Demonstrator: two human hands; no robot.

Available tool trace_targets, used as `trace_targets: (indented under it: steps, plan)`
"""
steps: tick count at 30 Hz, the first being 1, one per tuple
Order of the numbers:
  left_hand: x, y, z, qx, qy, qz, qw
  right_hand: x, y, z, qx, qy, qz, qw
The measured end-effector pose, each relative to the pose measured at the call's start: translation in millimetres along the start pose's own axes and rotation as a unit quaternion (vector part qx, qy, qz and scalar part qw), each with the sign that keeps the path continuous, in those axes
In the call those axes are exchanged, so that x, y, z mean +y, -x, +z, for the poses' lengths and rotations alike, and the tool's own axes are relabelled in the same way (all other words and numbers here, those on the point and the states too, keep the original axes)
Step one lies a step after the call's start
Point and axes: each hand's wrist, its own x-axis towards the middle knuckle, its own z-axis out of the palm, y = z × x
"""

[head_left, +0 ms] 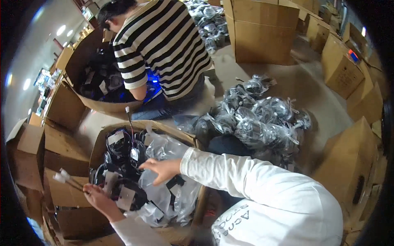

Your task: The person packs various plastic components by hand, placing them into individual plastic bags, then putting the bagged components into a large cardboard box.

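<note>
My left hand (98,201) is closed at the left side of an open cardboard box (200,207). Its fingers pinch a cable (76,183) that ends in white connectors and sticks out past the box's rim. Over the middle of the box my right hand (163,170) is held with its fingers apart and nothing in them. Beneath it lie black coiled cables (113,151) with white labels, and a crumpled clear plastic bag (158,143). One thin cable with a white connector (127,110) stands up at the box's far side.
Ahead, a co-worker in a striped shirt (164,45) bends over a large cardboard bin (102,107) of black parts. Bagged bundles (258,117) are heaped on the floor to the right. Cardboard cartons (262,33) stand behind and along both sides.
</note>
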Motion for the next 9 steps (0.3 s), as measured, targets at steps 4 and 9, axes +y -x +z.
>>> trace_targets:
  steps: [4, 9]
  plan:
    - [57, 55, -18, 0.027, 0.084, 0.026, 0.996, -32, 20, 11, -0.152, 0.318, 0.146, 0.924]
    - [63, 110, -26, -0.016, 0.145, 0.054, 0.988, -8, 10, -11, -0.059, 0.215, 0.271, 0.936]
